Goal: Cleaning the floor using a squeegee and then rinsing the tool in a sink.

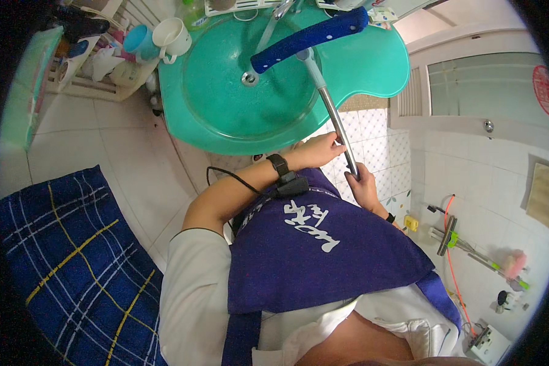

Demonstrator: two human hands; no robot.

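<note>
A metal pole [334, 112] with a blue cloth-covered crosswise head [311, 39] reaches from my hands up over the green washbasin [256, 105]. The head hangs above the right part of the bowl, where a thin stream of water runs from the metal faucet [281, 9]. My left hand [320, 148] holds the pole around its middle, its fingers partly behind the shaft. Lower down, my right hand [363, 185] is closed around the pole's end. A black wrist strap with a cable sits on my left forearm.
A white mug [171, 39] and a blue cup [138, 40] stand left of the basin beside a cluttered white rack [105, 91]. A plaid blue towel [78, 265] lies at the lower left. Cleaning tools [480, 256] hang on the tiled wall at right, near a white-framed door [407, 110].
</note>
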